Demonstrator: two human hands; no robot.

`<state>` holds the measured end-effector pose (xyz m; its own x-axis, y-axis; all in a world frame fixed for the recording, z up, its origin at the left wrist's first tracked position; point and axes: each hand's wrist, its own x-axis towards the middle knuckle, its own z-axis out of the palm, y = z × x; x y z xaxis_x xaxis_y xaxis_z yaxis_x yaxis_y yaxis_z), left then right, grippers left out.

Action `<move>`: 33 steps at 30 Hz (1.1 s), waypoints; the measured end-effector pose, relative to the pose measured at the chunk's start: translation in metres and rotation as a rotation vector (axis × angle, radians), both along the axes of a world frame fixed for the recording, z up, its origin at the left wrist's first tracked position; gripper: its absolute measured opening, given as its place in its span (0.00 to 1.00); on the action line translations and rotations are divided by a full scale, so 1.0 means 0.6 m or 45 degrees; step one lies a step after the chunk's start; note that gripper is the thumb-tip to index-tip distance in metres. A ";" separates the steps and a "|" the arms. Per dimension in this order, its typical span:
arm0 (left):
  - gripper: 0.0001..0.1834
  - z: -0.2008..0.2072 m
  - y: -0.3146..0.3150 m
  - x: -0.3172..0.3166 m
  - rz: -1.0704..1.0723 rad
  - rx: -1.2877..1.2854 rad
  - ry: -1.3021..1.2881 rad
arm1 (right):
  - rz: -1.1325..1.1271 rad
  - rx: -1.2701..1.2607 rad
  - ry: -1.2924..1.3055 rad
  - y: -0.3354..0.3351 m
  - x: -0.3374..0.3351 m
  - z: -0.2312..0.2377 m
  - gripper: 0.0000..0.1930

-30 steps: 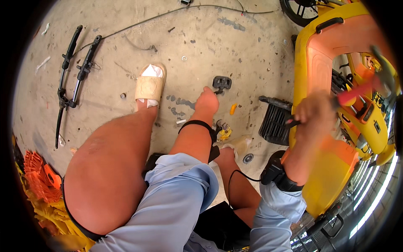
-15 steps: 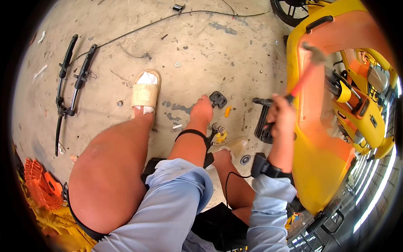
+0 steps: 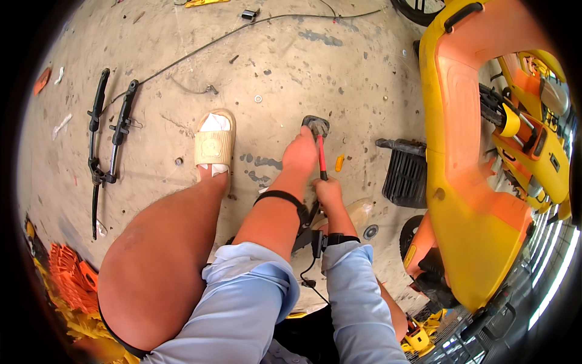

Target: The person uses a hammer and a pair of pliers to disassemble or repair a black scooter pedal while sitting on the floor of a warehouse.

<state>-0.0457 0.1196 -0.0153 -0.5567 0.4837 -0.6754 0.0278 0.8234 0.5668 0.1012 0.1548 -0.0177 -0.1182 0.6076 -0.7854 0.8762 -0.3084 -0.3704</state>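
Note:
On the concrete floor ahead of me, my left hand (image 3: pixel 301 151) grips the near edge of a small black squarish part (image 3: pixel 310 119); its fingertips are partly hidden. My right hand (image 3: pixel 329 193) is closed round the black grip of a hammer (image 3: pixel 322 153) with a red shaft. The hammer's head lies over the black part, close by my left fingers. A small yellow-orange piece (image 3: pixel 339 162) rests on the floor, right of the hammer.
A yellow and orange vehicle body shell (image 3: pixel 448 158) stands at the right, beside a black ribbed part (image 3: pixel 405 176). Fork tubes (image 3: pixel 118 130) and a black cable (image 3: pixel 200 50) lie at the left and far side. Orange and yellow parts (image 3: pixel 63 273) are heaped at lower left.
The hammer has swung down and left from its raised place by the shell onto the black part. My right hand moved with it; my left hand stays at the part.

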 end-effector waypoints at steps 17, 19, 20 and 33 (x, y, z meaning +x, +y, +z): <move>0.12 -0.004 0.008 -0.036 -0.326 -0.192 0.037 | 0.234 0.052 -0.117 0.001 0.037 -0.013 0.13; 0.11 0.003 0.010 -0.039 -0.307 -0.188 0.034 | 0.190 0.021 -0.119 0.004 0.025 0.000 0.13; 0.11 0.006 0.008 -0.042 -0.316 -0.203 0.001 | 0.207 0.061 -0.090 0.008 0.018 0.018 0.13; 0.10 -0.011 0.017 -0.022 -0.167 -0.116 -0.012 | 0.241 0.612 0.270 0.048 0.039 0.039 0.11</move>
